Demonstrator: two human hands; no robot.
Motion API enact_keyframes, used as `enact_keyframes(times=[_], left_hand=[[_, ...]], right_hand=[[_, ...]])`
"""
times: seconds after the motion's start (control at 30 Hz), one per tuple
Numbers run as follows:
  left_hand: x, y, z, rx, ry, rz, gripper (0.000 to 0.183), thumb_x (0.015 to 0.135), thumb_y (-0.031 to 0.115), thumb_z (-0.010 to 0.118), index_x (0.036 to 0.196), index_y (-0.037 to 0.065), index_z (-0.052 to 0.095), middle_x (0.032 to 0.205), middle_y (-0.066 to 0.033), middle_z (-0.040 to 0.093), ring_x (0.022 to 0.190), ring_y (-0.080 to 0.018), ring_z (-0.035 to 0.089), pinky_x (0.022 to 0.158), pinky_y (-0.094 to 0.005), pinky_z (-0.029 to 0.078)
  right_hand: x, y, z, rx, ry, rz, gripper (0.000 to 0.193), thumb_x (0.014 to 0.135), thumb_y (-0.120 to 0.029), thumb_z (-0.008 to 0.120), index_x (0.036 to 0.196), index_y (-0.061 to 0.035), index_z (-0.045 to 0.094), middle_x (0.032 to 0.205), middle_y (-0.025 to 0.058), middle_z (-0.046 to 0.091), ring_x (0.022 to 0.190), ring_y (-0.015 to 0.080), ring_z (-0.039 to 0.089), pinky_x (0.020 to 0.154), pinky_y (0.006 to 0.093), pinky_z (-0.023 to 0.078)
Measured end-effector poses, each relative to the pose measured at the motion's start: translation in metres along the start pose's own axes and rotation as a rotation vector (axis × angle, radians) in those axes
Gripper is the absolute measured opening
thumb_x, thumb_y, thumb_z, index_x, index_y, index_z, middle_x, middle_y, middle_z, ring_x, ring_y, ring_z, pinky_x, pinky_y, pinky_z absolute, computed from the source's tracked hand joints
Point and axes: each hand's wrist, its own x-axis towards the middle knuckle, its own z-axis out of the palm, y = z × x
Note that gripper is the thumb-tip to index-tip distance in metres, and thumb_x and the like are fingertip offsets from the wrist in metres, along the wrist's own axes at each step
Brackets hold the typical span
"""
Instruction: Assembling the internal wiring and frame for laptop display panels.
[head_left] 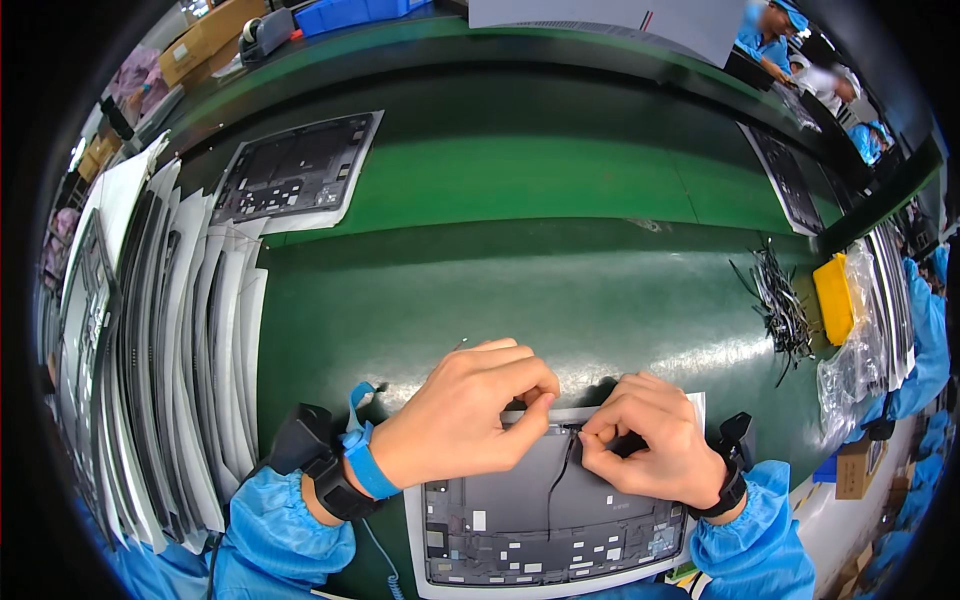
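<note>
A dark grey flat panel (500, 500), like a laptop or tablet housing with small white labels, lies on a white sheet in front of me. A thin black cable (556, 488) runs loosely down its middle from the top edge. My right hand (655, 440) is closed in a pinch at the cable's upper end, by the panel's top edge. My left hand (480, 405) hovers over the panel's upper left, thumb and forefinger pressed together; whatever is between them is hidden. A blue wrist strap (370, 465) with a coiled cord is on my left wrist.
Many panels interleaved with white sheets (190, 350) stand upright on the left. Similar panels (295, 165) lie across the green bench. To the right are a heap of black cables (780, 305), a yellow bin (833, 298) and clear plastic (850, 375). Other people (770, 35) work beyond.
</note>
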Motion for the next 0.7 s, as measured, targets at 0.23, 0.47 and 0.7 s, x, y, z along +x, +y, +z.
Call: enact_keyframes(times=[0.23,0.47,0.7], left_hand=[[-0.001,0.002,-0.003,0.023,0.001,0.004,0.006,0.081,-0.001,0.071,0.086,0.000,0.070,0.074,-0.0094,0.064,0.069,-0.0239,0.061,0.062,-0.0363,0.047],[-0.002,-0.002,-0.003,0.031,-0.054,0.048,0.005,0.081,0.001,0.071,0.084,0.002,0.068,0.075,-0.0084,0.061,0.072,-0.0270,0.057,0.066,-0.0384,0.043],[-0.004,-0.003,-0.003,-0.001,-0.058,0.142,0.011,0.075,0.004,0.072,0.085,0.005,0.070,0.081,-0.0064,0.061,0.076,-0.0261,0.057,0.068,-0.0378,0.043]], right_hand=[[0.006,-0.008,-0.002,0.046,-0.026,0.151,0.016,0.067,0.001,0.077,0.073,-0.0064,0.064,0.063,0.0026,0.057,0.058,0.0229,0.056,0.061,0.0341,0.045],[0.007,-0.005,0.001,0.084,-0.051,0.244,0.016,0.067,0.000,0.076,0.068,-0.0055,0.061,0.059,0.0031,0.053,0.055,0.0207,0.053,0.057,0.0345,0.043],[0.009,-0.007,0.000,0.087,-0.071,0.257,0.015,0.069,0.001,0.075,0.069,-0.0047,0.061,0.059,0.0036,0.053,0.053,0.0184,0.052,0.052,0.0330,0.040]])
